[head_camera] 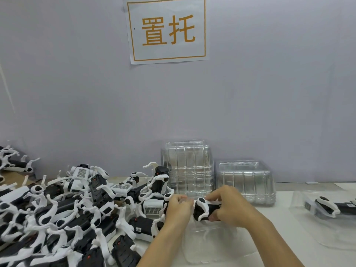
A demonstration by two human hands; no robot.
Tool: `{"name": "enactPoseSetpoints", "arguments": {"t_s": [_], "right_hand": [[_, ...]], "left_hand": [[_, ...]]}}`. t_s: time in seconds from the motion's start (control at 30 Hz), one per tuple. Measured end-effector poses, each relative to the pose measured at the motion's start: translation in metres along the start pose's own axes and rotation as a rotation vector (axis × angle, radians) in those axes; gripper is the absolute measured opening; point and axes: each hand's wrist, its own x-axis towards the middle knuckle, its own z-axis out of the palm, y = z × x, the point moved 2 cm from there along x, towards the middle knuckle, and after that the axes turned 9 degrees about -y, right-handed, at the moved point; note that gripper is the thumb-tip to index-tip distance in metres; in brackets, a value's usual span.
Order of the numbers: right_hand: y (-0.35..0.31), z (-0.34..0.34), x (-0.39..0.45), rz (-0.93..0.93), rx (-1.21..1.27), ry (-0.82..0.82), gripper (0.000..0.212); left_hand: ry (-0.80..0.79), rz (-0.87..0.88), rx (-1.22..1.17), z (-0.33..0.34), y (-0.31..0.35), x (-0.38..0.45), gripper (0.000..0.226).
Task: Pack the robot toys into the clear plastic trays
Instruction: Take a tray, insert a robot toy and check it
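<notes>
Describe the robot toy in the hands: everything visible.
The robot toy is a small dog-like figure with a black body and white leg pieces carrying black oval patches, apparently hard plastic. It lies roughly sideways, held above a clear plastic tray on the table. The right hand grips its right end, fingers curled round it; the left hand holds its left end. Its far side is hidden.

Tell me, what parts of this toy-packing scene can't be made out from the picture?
- Held robot toy, head view: its ends are covered by the left hand and right hand.
- Packed toy on the right: cut off by the picture's edge.
- Clear tray under the hands: transparent, so its outline is hard to trace.
- Toy pile: overlapping and cut off at the left and bottom, so uncountable.
- Tray stacks: number of trays unreadable.
</notes>
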Motion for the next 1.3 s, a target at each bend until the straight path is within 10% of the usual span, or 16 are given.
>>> {"name": "enactPoseSetpoints", "arguments": {"t_s": [0.6,1.3], "right_hand": [[-0.012,0.012,0.008,0.038,-0.268,-0.041,0.011],[-0.027,0.004,0.004,-0.046,0.011,-0.143,0.024]], "left_hand": [[-0.007,-0.051,0.121,-0.005,0.005,-0.001,0.032],[-0.005,-0.024,0.125,-0.005,0.005,-0.011,0.029]]}}
